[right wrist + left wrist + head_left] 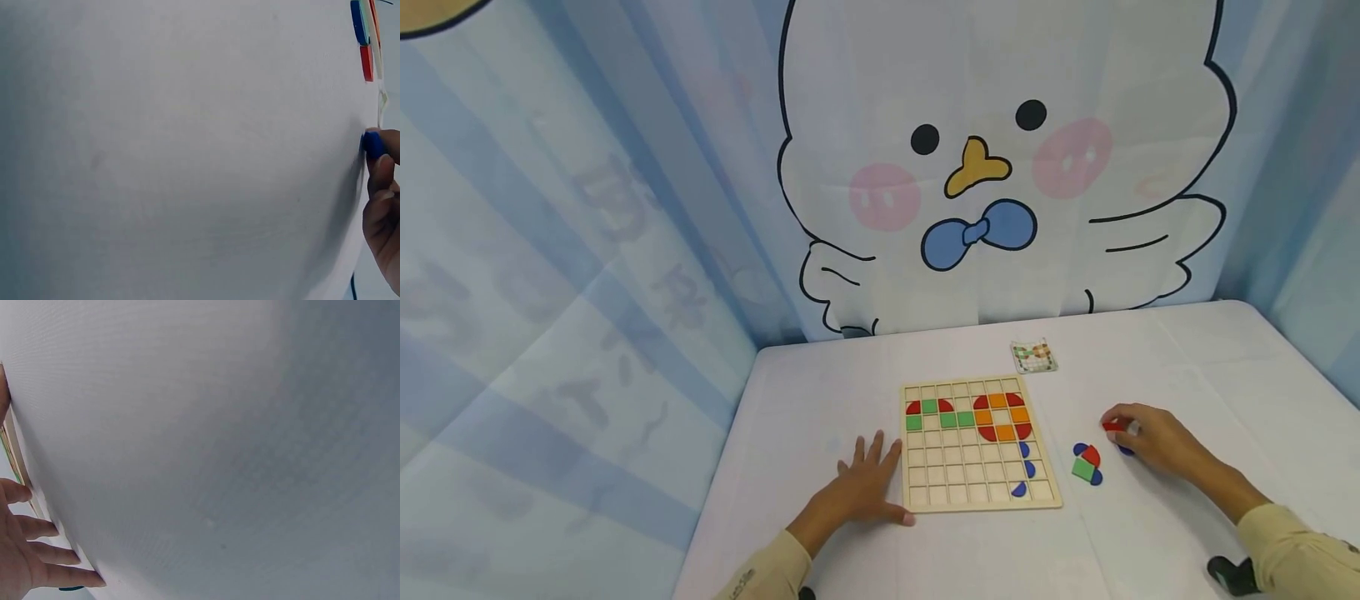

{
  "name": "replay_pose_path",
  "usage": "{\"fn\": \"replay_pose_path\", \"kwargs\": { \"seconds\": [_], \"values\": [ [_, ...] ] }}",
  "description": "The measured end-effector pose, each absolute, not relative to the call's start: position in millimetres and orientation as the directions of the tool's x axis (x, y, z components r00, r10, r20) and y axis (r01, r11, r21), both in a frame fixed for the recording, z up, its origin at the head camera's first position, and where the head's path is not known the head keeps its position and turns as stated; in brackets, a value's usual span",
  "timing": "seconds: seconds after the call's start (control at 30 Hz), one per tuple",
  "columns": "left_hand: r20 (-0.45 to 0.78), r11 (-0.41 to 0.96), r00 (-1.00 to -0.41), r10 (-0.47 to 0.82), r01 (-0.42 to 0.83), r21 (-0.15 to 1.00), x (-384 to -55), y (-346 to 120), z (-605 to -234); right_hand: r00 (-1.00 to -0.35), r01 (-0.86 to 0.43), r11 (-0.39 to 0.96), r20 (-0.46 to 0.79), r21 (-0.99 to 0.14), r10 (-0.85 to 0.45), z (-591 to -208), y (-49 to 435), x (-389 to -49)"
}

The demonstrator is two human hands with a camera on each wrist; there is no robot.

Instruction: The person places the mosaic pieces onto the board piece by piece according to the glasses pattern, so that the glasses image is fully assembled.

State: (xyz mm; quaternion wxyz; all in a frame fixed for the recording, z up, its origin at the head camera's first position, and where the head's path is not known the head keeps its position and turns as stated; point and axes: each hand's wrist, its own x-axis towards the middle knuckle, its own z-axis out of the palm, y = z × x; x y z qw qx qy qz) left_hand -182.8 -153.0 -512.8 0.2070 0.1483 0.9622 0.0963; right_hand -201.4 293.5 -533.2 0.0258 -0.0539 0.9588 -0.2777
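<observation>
My right hand point(1153, 437) pinches a small red piece point(1112, 426) between thumb and fingers over the table. A blue piece point(1126, 450) shows just under that hand in the head view. From the right wrist, a blue piece point(374, 144) appears right at the fingertips, and the red one is hidden. My left hand point(865, 486) lies with spread fingers at the left edge of the wooden grid board point(955, 475), thumb near its lower left corner. Red, green and orange pieces fill part of the upper rows. Several blue pieces point(1029, 469) sit in the right-hand columns.
Between board and right hand lies a small cluster with a green square point(1083, 469), a red piece point(1091, 456) and blue pieces point(1080, 448). A printed pattern card point(1033, 357) lies behind the board. The white-covered table point(820, 400) meets a printed curtain point(700, 250) at the back.
</observation>
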Motion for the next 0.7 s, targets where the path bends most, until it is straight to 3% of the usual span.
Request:
{"fn": "replay_pose_path", "kwargs": {
  "seconds": [0.23, 0.7],
  "values": [
    [-0.372, 0.939, -0.87, 0.322, 0.242, 0.246, -181.7, -151.9, -510.0, -0.991, -0.081, 0.835, -0.045, -0.545, -0.125, -523.5, 284.7, -206.2],
    [-0.374, 0.942, -0.872, 0.317, 0.243, 0.233, -183.2, -152.7, -513.1, -0.958, -0.096, 0.671, -0.114, -0.735, -0.262, -505.9, 207.4, -234.0]
  ]
}}
